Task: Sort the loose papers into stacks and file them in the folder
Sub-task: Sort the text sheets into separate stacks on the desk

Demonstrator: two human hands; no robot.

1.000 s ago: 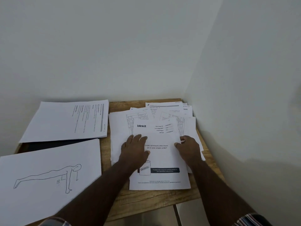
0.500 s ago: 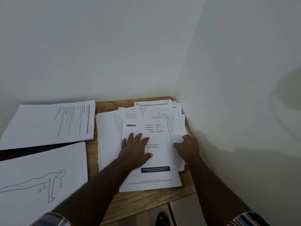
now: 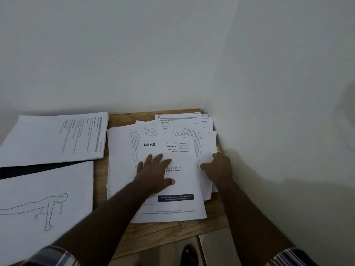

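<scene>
A loose pile of printed papers [image 3: 180, 127] lies fanned out at the right end of the wooden table [image 3: 169, 233]. On top is a white "blinkit" sheet [image 3: 178, 150]. My left hand [image 3: 155, 173] presses flat on that sheet with fingers spread. My right hand [image 3: 219, 167] rests on the pile's right edge, fingers curled over the sheets' side. A stack of text pages [image 3: 53, 137] lies at the back left. In front of it is a sheet with a push-up line drawing [image 3: 44, 204]. A dark folder [image 3: 38, 168] shows between those two.
White walls close the table in at the back and on the right, forming a corner beside the pile. The table's front edge runs below my forearms, with floor tiles and a dark shoe [image 3: 189, 254] beneath it.
My left hand has slid a little up and left on the blinkit sheet. My right hand has moved outward to the pile's right edge. The view has shifted slightly.
</scene>
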